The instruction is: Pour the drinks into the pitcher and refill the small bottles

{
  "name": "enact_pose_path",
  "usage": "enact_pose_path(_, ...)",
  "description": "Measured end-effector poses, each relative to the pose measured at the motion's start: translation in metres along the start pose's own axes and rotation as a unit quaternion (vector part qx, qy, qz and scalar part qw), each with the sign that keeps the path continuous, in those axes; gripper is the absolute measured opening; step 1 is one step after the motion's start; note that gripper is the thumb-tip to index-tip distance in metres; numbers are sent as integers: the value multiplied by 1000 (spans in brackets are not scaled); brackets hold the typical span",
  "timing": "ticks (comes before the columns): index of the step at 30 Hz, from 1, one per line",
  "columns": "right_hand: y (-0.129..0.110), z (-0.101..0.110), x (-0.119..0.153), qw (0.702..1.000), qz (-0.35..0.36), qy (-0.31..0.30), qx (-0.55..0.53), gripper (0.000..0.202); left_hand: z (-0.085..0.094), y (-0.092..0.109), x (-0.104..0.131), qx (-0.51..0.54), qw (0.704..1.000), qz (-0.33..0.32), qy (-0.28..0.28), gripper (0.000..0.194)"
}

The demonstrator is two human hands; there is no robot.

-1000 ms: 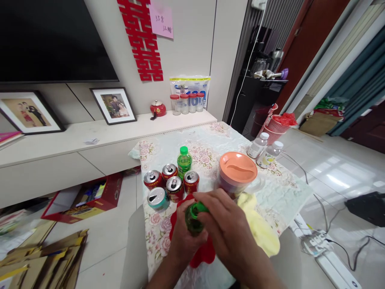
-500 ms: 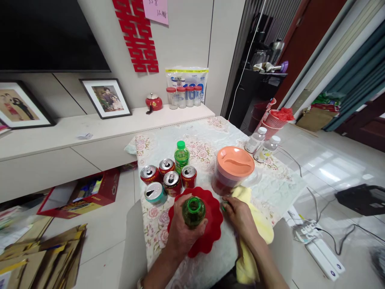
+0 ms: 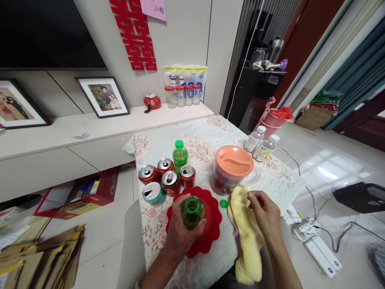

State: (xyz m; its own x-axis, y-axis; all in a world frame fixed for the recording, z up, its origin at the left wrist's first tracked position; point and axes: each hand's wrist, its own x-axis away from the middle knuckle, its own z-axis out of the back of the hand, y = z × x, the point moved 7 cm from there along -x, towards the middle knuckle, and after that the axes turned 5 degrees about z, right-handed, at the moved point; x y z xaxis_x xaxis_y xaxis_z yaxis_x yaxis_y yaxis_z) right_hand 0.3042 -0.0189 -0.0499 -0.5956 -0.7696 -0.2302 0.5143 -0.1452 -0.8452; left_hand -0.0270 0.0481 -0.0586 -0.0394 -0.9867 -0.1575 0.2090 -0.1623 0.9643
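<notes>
My left hand [image 3: 182, 230] is wrapped round an uncapped green plastic bottle [image 3: 192, 214], held upright above a red scalloped tray [image 3: 210, 224]. Its green cap [image 3: 223, 204] lies on the tablecloth between the tray and a yellow cloth [image 3: 248, 237]. My right hand [image 3: 264, 206] pinches the upper part of that cloth, which hangs over the table's near edge. Left of the tray stand several opened cans [image 3: 171, 182], most of them red and one teal. Behind them is a second green bottle [image 3: 179, 154] with its cap on.
A clear pitcher with an orange lid [image 3: 234, 160] stands beyond the yellow cloth. Two white-capped bottles [image 3: 255, 138] are at the table's right edge. Past the flowered tablecloth [image 3: 195, 144] runs a white cabinet [image 3: 99, 126]. A power strip and cables [image 3: 309, 235] lie on the right.
My right hand has let go of the green cap, moved right and taken hold of the yellow cloth, raising its top. My left hand still grips the bottle in about the same place.
</notes>
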Motion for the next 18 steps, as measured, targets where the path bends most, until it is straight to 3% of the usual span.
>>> enact_pose_path(3,0,17,-10,995,-4,95,-42,60,-1,0,0,4,1000,-2,-17,69)
enact_pose_path(5,0,16,-20,991,11,105,-86,64,0,2,0,-1,1000,-4,-28,69)
enact_pose_path(9,3,-4,-43,974,58,42,-213,55,1,5,-2,-9,999,3,-32,70)
enact_pose_path(13,9,-23,-66,939,100,2,-330,41,2,6,-3,12,999,17,-33,70)
enact_pose_path(18,16,-39,-90,896,127,-34,-423,31,-2,4,-1,35,996,19,-75,70)
